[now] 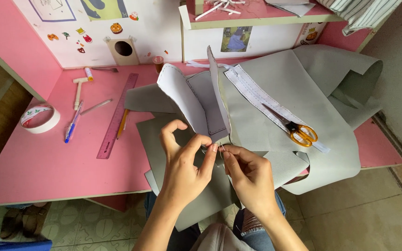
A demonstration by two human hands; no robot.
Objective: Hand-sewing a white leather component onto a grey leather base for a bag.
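**Hand-sewing a grey panel, seam only begun**

Everything here is placed against the pink desk [38,162]. At its left edge lies a tape roll [40,119]; just right of it, a blue pen [72,125] and a small white hammer [79,89]; further right a pink ruler [117,116] runs slantwise with a yellow pencil [123,122] beside it.

Over the desk's middle and right spreads the grey sheet [275,88], its far end curling up near the wall and its near edge hanging over the front of the desk. A white paper strip [257,95] lies slantwise across the sheet, and orange-handled scissors [298,131] rest on the strip's lower end.

At the desk's front edge, a cut grey panel [196,104] stands up folded, with a dark outline drawn along its border. The left hand [182,167] pinches the panel's bottom corner between thumb and forefinger. The right hand [250,174], closed in a fine pinch, touches the same corner; it seems to hold a needle or thread, too thin to tell for certain.

Judging by this, cutting and marking are done. No stitches show along the drawn outline, so the sewing looks barely started, with nearly the whole border left
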